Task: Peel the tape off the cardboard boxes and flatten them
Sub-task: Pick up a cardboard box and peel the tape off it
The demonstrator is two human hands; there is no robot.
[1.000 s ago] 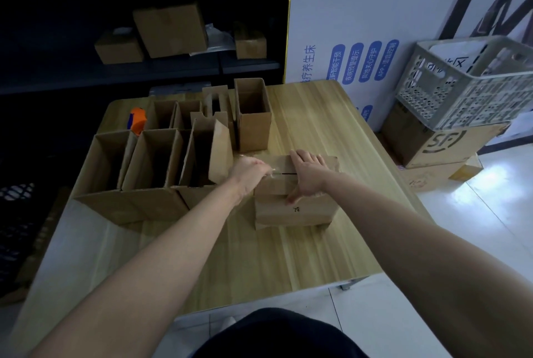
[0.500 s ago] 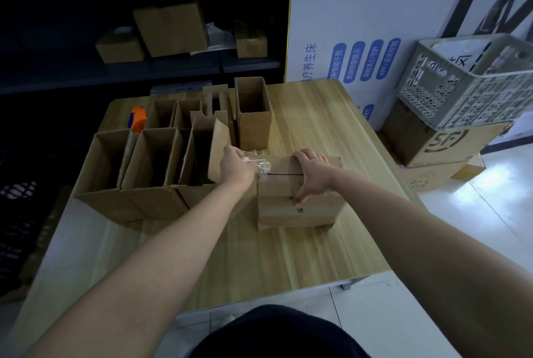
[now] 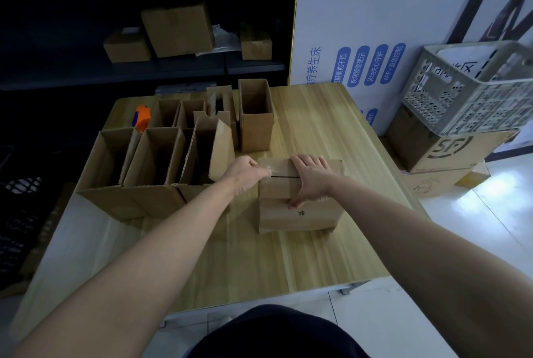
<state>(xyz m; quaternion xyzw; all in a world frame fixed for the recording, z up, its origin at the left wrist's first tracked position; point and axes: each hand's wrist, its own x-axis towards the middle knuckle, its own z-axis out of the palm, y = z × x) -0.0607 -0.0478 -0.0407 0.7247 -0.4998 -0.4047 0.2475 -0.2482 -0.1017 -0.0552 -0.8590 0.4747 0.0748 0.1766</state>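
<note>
A closed brown cardboard box [image 3: 300, 213] stands on the wooden table [image 3: 288, 265] in front of me. Clear tape [image 3: 274, 165] runs across its top seam, partly lifted at the left end. My left hand [image 3: 245, 170] pinches that loose tape end at the box's upper left corner. My right hand [image 3: 310, 178] lies over the top of the box, fingers spread across the far flap and thumb curled down the near face, holding it in place.
Several opened cardboard boxes [image 3: 155, 161] stand in rows on the table's left half, one taller box [image 3: 255, 115] behind the taped box. An orange utility knife [image 3: 142, 116] lies at the back left. A grey plastic crate [image 3: 473, 86] sits on stacked boxes at right; shelves stand behind.
My left hand first lifted up and left with the tape end, then came back close to the box's top left corner. My right hand stayed on top of the box.
</note>
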